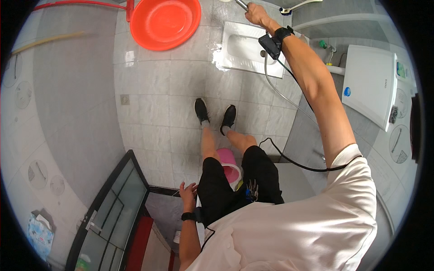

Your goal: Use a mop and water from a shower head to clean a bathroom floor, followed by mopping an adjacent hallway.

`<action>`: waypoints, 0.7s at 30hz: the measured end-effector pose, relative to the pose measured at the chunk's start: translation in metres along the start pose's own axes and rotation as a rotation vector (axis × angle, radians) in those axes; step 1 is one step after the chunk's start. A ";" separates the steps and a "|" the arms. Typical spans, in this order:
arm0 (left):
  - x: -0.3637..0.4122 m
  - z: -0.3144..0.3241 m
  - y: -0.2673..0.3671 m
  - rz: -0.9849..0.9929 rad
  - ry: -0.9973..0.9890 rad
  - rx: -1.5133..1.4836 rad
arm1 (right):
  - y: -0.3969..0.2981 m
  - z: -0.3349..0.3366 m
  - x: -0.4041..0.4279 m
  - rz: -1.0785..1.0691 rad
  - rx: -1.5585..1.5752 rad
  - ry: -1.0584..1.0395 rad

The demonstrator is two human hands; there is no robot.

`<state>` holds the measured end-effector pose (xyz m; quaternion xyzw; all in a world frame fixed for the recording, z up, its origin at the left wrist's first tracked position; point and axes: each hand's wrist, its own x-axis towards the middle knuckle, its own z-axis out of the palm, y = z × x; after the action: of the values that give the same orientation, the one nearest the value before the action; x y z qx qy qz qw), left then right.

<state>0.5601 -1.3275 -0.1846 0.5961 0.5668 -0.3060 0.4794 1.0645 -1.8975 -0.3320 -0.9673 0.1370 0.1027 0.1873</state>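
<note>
My right hand is closed around the metallic handle of a shower head, reaching past the far side of a squat toilet pan. The shower head's face is mostly cut off at the top edge. A grey hose runs across the pan toward the right wall. Low beside my left thigh, my left hand hangs with its fingers apart and nothing in it. Wet, shiny tiles border the pan's left side. A pink bucket stands between and behind my legs, partly hidden.
A large red plastic basin is on the floor at the far left. A toilet brush is by the far right wall. A white cistern or appliance is at the right. A dark-framed glass door stands at lower left. A black cable hangs from my right sleeve.
</note>
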 end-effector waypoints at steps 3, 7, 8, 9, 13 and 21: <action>0.003 -0.029 -0.006 -0.005 0.011 0.029 | -0.018 0.006 -0.012 -0.060 0.105 0.078; -0.002 -0.045 0.012 0.016 0.015 0.047 | -0.037 0.003 -0.042 -0.035 0.114 -0.012; 0.000 -0.043 0.023 0.029 0.007 0.048 | -0.035 0.005 -0.049 -0.067 0.053 -0.050; 0.004 -0.044 0.028 0.030 0.004 0.055 | -0.035 0.008 -0.056 -0.060 0.053 -0.048; 0.020 -0.044 0.054 0.062 -0.083 0.044 | -0.020 0.020 -0.085 -0.076 -0.020 -0.081; 0.038 -0.061 0.076 0.126 -0.163 0.070 | -0.066 0.063 -0.193 -0.080 0.128 0.097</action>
<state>0.6290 -1.2490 -0.1802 0.6202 0.4762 -0.3422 0.5211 0.8934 -1.7706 -0.3194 -0.9618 0.1133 0.0390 0.2460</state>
